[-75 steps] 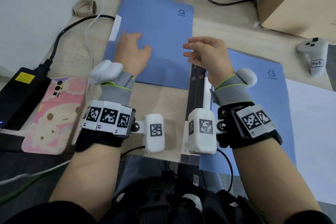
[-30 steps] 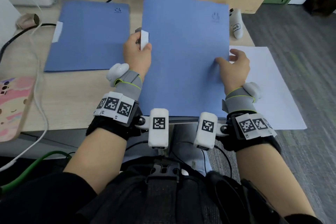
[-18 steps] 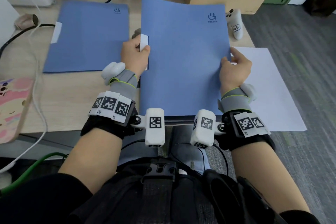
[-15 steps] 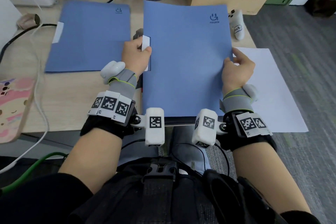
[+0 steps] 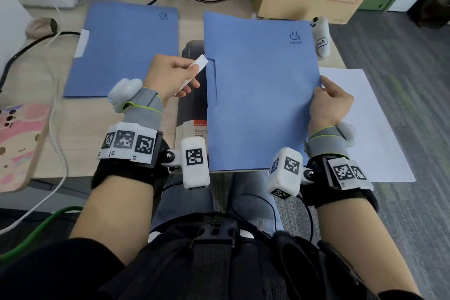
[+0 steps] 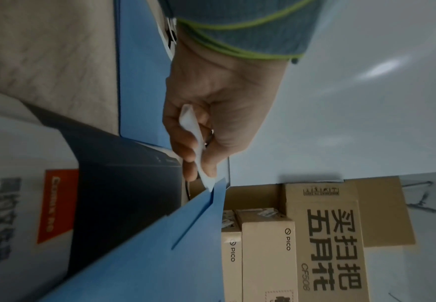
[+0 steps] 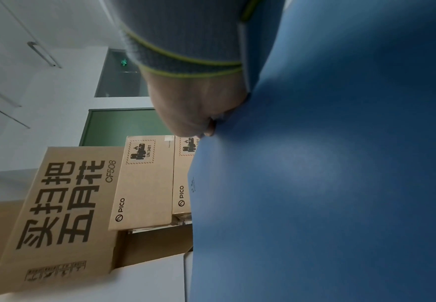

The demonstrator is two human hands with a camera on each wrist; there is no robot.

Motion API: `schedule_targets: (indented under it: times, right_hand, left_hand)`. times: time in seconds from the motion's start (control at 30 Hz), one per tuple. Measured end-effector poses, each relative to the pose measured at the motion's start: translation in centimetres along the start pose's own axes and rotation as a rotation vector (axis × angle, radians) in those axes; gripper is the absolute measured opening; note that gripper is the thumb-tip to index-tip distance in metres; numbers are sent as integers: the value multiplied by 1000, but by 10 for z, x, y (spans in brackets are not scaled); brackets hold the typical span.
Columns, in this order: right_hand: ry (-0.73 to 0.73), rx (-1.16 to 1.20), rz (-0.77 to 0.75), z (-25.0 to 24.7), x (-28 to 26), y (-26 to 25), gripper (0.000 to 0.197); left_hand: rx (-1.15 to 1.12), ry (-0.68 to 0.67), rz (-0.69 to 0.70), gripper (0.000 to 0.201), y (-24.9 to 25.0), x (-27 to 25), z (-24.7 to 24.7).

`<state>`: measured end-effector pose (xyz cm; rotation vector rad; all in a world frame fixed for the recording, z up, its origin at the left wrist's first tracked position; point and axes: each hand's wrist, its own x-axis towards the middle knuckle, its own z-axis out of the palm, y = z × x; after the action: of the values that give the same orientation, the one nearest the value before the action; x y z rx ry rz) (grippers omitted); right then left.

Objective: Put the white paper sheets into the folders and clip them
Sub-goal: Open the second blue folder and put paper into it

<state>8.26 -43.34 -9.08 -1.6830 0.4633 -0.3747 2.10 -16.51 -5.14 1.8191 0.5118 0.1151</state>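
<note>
While the blue folder (image 5: pixel 260 95) is lying in the middle of the frame, half over a dark box (image 5: pixel 192 95) and overhanging the near edge of the desk (image 5: pixel 56 148), the person is working at both of its sides. The left hand (image 5: pixel 168 75) is pinching a white clip strip (image 5: pixel 194 73) between thumb and curled fingers, its far end touching the notch in the folder's left edge. The right hand (image 5: pixel 331 102) is gripping the right edge, thumb on top and fingers curled underneath.

I am judging the folder to be light, thin card: stiff enough to keep flat, yet bending easily, as the bulge in the right wrist view is suggesting. Taking it by both long edges looks wise; lifting it by one corner would probably let it sag and spill its contents. The strip looks small, smooth and slippery, so a fingertip pinch near its middle suits it.

A second folder (image 5: pixel 126 48) is lying at upper left with its own white strip on the left edge. A loose white sheet (image 5: pixel 365 124) is lying at right, flimsy and best slid, not pinched.
</note>
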Motion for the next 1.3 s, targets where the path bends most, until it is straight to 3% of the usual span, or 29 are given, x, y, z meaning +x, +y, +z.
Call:
schedule_targets:
  times: [0.23, 0.47, 0.63, 0.7, 0.83, 0.93, 1.0, 1.13, 1.3]
  right_hand:
    - [12, 62, 14, 0, 3, -1, 42]
    - [-2, 133, 41, -1, 1, 4, 44]
    - [19, 161, 92, -3, 5, 4, 44]
    - [24, 167, 102, -5, 5, 4, 43]
    - [22, 160, 118, -5, 3, 5, 43]
    - [6, 112, 119, -6, 4, 8, 43]
    - [-17, 60, 100, -6, 3, 10, 43]
    - [-131, -67, 10, -9, -8, 6, 40]
    - [-251, -123, -17, -19, -14, -5, 47]
  left_hand:
    - [-197, 236, 50, 11, -3, 5, -14]
    - [-526, 394, 90, 29, -5, 10, -14]
    - [-612, 309, 34, 26, -13, 8, -13]
    - [-542, 175, -16, 18, -13, 4, -11]
    - [-306, -172, -91, 28, -7, -8, 1]
    - [-168, -306, -56, 16, -3, -16, 19]
    - [-147, -289, -40, 18, -4, -18, 32]
    - [-176, -133, -62, 27, -10, -15, 52]
    - [-231, -30, -106, 25, -17, -10, 58]
